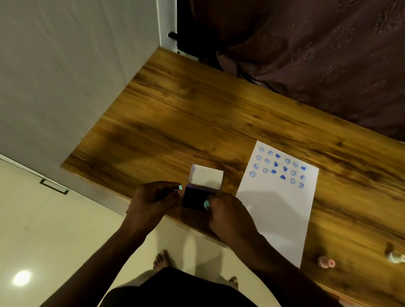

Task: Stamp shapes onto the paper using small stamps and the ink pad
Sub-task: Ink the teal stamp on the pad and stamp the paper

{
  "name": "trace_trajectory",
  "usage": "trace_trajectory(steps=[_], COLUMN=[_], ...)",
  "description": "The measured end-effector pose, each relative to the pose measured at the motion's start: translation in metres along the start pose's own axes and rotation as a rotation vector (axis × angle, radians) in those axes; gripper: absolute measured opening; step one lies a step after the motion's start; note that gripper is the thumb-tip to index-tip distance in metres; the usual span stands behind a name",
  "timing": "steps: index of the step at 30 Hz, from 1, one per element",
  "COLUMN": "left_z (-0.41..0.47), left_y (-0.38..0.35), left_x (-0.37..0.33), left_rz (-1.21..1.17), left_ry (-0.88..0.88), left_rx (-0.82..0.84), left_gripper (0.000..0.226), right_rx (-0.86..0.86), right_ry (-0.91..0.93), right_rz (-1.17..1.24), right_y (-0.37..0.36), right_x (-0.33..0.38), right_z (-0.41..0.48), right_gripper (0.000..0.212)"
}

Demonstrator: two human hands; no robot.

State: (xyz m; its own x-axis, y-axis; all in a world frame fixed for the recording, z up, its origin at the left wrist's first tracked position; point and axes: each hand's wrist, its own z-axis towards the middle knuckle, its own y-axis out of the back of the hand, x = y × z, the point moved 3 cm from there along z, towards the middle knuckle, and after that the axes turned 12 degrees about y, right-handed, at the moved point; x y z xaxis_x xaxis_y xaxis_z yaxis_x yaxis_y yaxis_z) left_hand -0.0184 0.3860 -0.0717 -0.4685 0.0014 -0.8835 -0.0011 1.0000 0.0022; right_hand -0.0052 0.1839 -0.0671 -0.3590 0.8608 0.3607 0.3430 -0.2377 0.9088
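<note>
The ink pad (194, 197) is a small dark square case with its white lid (207, 176) flipped up behind it, near the table's front edge. My left hand (155, 201) grips its left side, fingers curled. Pressed against the pad's right side is my right hand (230, 220), its fingers closed; whether a stamp is in it is hidden. A white paper (275, 211) lies to the right, with several rows of blue smiley and heart prints at its far end. Two small stamps lie right of the paper: a pink one (326, 262) and a white one (396, 257).
The wooden table (200, 118) is bounded by a white wall or cabinet on the left and a dark curtain (331, 54) behind. Its front edge runs diagonally. Cream floor tiles and my feet show below.
</note>
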Motion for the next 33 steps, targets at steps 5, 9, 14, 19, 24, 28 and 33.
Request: trace_trajectory(steps=[5, 9, 14, 19, 24, 28, 33], left_z=[0.001, -0.002, -0.004, -0.003, -0.002, 0.0, 0.0], left_y=[-0.004, -0.008, -0.013, -0.02, -0.031, -0.039, -0.045], left_x=[-0.006, -0.015, -0.026, -0.028, -0.03, -0.027, -0.027], left_rz=[-0.026, -0.034, -0.013, -0.009, -0.021, -0.022, -0.016], left_ry=[-0.011, -0.05, -0.088, -0.061, -0.027, 0.017, 0.023], left_rx=[0.014, 0.04, 0.047, 0.069, 0.1, 0.097, 0.115], left_gripper=[0.021, 0.032, 0.037, 0.029, 0.031, 0.021, 0.025], right_rx=[0.001, 0.034, 0.137, -0.101, -0.251, -0.32, -0.289], right_ry=[0.0, -0.014, -0.046, -0.011, -0.161, -0.351, -0.374], right_rz=[-0.028, -0.034, -0.044, 0.124, 0.231, 0.093, 0.015], right_y=[-0.007, -0.007, -0.008, 0.021, 0.054, 0.061, 0.064], right_x=[0.001, 0.001, -0.001, -0.008, -0.061, -0.109, -0.132], right_z=[0.003, 0.004, 0.008, -0.004, -0.006, -0.013, -0.01], right_gripper=[0.027, 0.029, 0.038, 0.035, 0.02, 0.028, 0.025])
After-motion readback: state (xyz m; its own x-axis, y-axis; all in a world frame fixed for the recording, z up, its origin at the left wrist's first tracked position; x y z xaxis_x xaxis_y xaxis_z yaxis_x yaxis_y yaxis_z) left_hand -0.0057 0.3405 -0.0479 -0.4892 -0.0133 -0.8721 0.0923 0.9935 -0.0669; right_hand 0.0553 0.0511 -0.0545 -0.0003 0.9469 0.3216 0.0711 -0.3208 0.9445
